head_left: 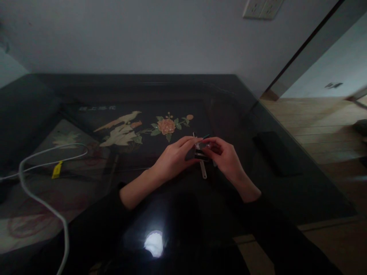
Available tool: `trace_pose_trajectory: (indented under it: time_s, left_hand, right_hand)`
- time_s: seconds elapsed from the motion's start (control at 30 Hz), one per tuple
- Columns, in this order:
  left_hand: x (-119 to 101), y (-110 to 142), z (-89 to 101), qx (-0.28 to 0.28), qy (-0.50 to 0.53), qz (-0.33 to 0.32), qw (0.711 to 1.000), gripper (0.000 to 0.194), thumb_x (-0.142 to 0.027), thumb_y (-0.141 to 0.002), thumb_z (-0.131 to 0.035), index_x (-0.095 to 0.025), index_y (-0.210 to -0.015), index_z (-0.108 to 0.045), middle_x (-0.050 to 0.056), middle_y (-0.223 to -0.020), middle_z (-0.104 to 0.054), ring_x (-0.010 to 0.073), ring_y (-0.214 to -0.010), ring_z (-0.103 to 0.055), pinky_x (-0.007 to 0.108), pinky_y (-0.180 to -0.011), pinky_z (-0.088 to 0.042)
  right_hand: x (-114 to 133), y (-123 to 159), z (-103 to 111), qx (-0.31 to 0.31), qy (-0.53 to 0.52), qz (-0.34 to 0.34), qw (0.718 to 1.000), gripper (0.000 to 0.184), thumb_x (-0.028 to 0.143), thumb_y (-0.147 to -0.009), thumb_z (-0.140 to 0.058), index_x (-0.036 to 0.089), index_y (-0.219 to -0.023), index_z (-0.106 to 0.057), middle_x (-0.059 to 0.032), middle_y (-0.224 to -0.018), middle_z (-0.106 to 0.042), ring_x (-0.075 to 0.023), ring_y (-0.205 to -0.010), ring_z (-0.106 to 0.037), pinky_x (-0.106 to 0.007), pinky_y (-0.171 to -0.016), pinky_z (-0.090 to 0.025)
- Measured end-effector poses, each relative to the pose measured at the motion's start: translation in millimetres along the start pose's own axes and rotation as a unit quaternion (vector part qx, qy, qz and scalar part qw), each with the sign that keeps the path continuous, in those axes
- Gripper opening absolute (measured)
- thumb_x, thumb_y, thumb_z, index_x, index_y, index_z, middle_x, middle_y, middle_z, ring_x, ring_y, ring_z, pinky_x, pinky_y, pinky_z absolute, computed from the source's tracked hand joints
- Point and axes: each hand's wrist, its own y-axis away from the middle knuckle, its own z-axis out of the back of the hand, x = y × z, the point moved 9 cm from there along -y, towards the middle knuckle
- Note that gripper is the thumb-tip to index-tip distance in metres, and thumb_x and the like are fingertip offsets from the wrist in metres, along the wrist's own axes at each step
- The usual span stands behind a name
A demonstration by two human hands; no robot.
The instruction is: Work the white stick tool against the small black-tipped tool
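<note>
Over the dark table, my left hand point(177, 156) is closed about a small black-and-white banded piece point(201, 155), fingers above it and thumb below. My right hand point(226, 157) pinches at the same piece from the right, where something clear and shiny point(208, 145) shows by the fingertips. What exactly this small piece is, I cannot make out in the dim light. A thin pale strip point(203, 170) with a hole at its end sticks out below the hands, and its other end shows above them. A short dark green bit point(206, 136) pokes up between the fingers.
The glossy table point(183, 214) has an inlaid bird point(122, 131) and flower point(166, 126). A white cable point(43, 200) with a yellow tag point(57, 170) loops at left. A dark flat rectangular object point(275, 154) lies at right. Behind is a wall with sockets point(262, 8).
</note>
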Motion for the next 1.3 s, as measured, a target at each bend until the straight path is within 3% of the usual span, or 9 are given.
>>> trace_pose_trajectory:
  time_s: [0.33, 0.63, 1.0, 1.1, 1.23, 1.3]
  left_hand:
    - [9.5, -2.5, 3.1, -0.003, 0.006, 0.040, 0.999, 0.045, -0.019, -0.078, -0.072, -0.015, -0.119, -0.056, 0.012, -0.113, -0.066, 0.0218, -0.104, -0.064, 0.036, -0.088, -0.055]
    - [20.6, -3.6, 6.4, -0.014, 0.016, 0.081, 0.997, 0.045, -0.009, -0.074, -0.072, -0.015, -0.116, -0.057, 0.012, -0.114, -0.063, 0.0197, -0.094, -0.065, 0.037, -0.084, -0.056]
    - [13.3, -1.8, 1.5, -0.003, 0.023, 0.042, 0.999, 0.044, -0.021, -0.080, -0.070, -0.021, -0.121, -0.055, 0.010, -0.117, -0.057, 0.0226, -0.108, -0.060, 0.040, -0.091, -0.054]
    - [12.1, -2.0, 2.9, -0.006, 0.012, 0.050, 0.999, 0.038, -0.022, -0.083, -0.066, -0.018, -0.120, -0.055, 0.012, -0.120, -0.057, 0.0237, -0.113, -0.057, 0.041, -0.095, -0.052]
    - [8.0, -0.3, -6.0, 0.033, 0.000, 0.057, 0.998, 0.034, -0.022, -0.088, -0.059, -0.019, -0.121, -0.054, 0.011, -0.123, -0.058, 0.0231, -0.114, -0.057, 0.041, -0.095, -0.052]
    - [4.5, 2.1, -15.7, 0.066, -0.019, 0.052, 0.996, 0.033, -0.023, -0.088, -0.059, -0.018, -0.120, -0.055, 0.011, -0.122, -0.059, 0.0244, -0.112, -0.057, 0.043, -0.093, -0.053]
  right_hand:
    - [6.4, -1.5, 1.8, 0.016, 0.027, -0.002, 1.000, 0.027, 0.040, -0.089, -0.058, 0.021, -0.107, -0.064, -0.0051, -0.088, -0.069, -0.0173, -0.076, -0.066, -0.030, -0.064, -0.056]
    - [23.3, 4.1, -9.7, 0.074, 0.177, 0.104, 0.976, 0.060, 0.022, -0.076, -0.075, 0.024, -0.131, -0.053, -0.0108, -0.124, -0.054, -0.0200, -0.092, -0.061, -0.034, -0.071, -0.058]
    - [37.0, 8.4, -14.2, 0.066, 0.268, 0.187, 0.943, 0.048, 0.025, -0.082, -0.070, 0.025, -0.128, -0.055, -0.0094, -0.119, -0.059, -0.0259, -0.109, -0.059, -0.044, -0.091, -0.052]
    - [36.2, 1.7, 2.2, 0.045, 0.268, 0.168, 0.948, 0.045, 0.020, -0.082, -0.068, 0.024, -0.125, -0.056, -0.0098, -0.119, -0.059, -0.0238, -0.101, -0.061, -0.038, -0.081, -0.056]
    - [25.6, -11.7, 50.7, -0.039, 0.285, 0.132, 0.949, 0.049, 0.015, -0.075, -0.071, 0.018, -0.122, -0.058, -0.0124, -0.122, -0.060, -0.0236, -0.093, -0.062, -0.037, -0.071, -0.056]
    - [12.5, -17.1, 70.5, -0.046, 0.299, 0.101, 0.948, 0.050, 0.015, -0.073, -0.071, 0.016, -0.121, -0.059, -0.0135, -0.121, -0.062, -0.0251, -0.093, -0.062, -0.039, -0.071, -0.056]
